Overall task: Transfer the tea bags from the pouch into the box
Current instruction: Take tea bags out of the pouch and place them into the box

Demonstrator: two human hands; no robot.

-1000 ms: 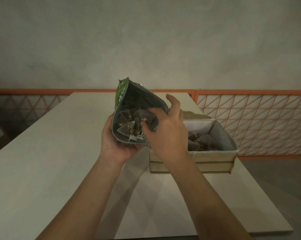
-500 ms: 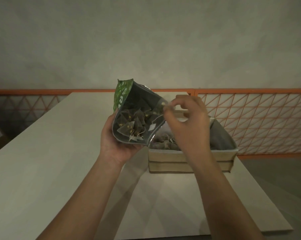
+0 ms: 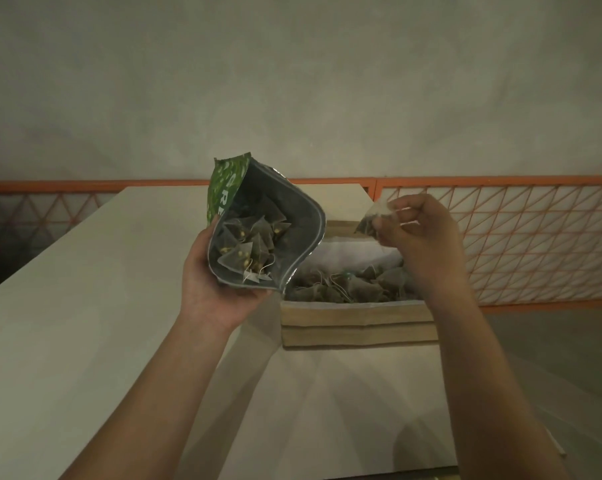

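Note:
My left hand (image 3: 209,289) holds a green foil pouch (image 3: 223,199) tilted with its open mouth toward me; several pyramid tea bags (image 3: 251,244) lie inside it. To its right a tan cardboard box (image 3: 355,327) stands on the table with several tea bags (image 3: 348,287) piled in it. My right hand (image 3: 424,233) is raised above the box's far right part and pinches one pyramid tea bag (image 3: 370,221) between thumb and fingers. The pouch's lower edge overlaps the box's left corner.
The pale table (image 3: 85,306) stretches away to the left and toward me. An orange mesh railing (image 3: 534,237) runs behind the table and along its right side. A plain grey wall (image 3: 292,81) fills the background.
My right hand came out of the pouch with one tea bag and moved right and up, over the box. The left hand and pouch stayed almost still.

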